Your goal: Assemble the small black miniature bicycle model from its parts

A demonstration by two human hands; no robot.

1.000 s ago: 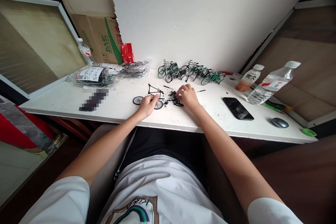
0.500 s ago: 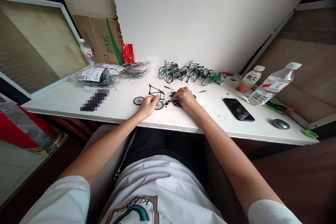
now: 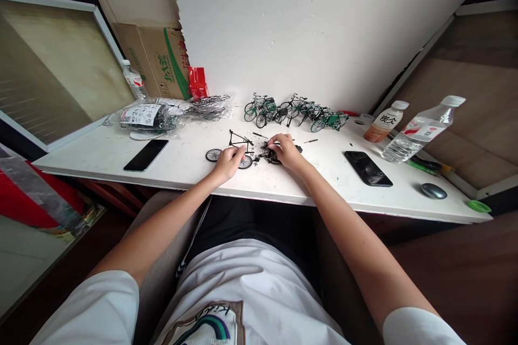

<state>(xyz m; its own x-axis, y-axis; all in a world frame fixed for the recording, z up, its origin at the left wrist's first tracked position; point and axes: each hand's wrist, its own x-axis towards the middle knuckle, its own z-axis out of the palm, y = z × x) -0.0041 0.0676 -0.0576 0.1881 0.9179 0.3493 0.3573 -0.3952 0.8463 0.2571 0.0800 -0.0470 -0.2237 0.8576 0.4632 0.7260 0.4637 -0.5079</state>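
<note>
My left hand (image 3: 227,163) is closed in a pinch on the black frame of a model bicycle (image 3: 238,144), just above the table. Two small spoked wheels show beside that hand, one wheel (image 3: 213,155) to its left and another wheel (image 3: 245,161) at its fingertips. My right hand (image 3: 286,150) is over a cluster of small black parts (image 3: 270,155), thumb and forefinger brought together. Whether a part sits between those fingertips is too small to make out. A thin dark rod (image 3: 259,135) lies behind the hands.
Several finished model bicycles (image 3: 297,110) stand along the back. Plastic-wrapped parts (image 3: 145,117) lie back left, above a phone (image 3: 146,155). At the right are another phone (image 3: 368,168), a drink bottle (image 3: 386,121), a water bottle (image 3: 423,129) and a mouse (image 3: 433,191) on the white table (image 3: 182,167).
My right hand has shifted very slightly over the black parts. My left hand has stayed put with the bicycle frame. The phone at left, blurred before, now shows clearly.
</note>
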